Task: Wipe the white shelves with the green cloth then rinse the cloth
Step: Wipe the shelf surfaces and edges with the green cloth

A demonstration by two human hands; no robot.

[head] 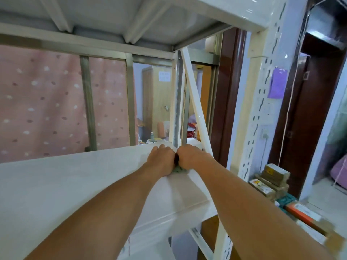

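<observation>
A white shelf (75, 181) stretches across the lower half of the head view. Both arms reach to its far right corner. My left hand (161, 158) and my right hand (191, 156) press side by side on the green cloth (178, 170), of which only a small crumpled bit shows beneath the palms. The cloth lies on the shelf surface next to the white diagonal brace (195, 102). Another white shelf (112, 17) hangs overhead.
A perforated white upright post (262, 102) stands at the right. Cardboard boxes (272, 182) are stacked on the floor beyond it. A pink dotted curtain (41, 102) hangs behind the shelf, and a dark wooden doorframe (227, 94) is at the right.
</observation>
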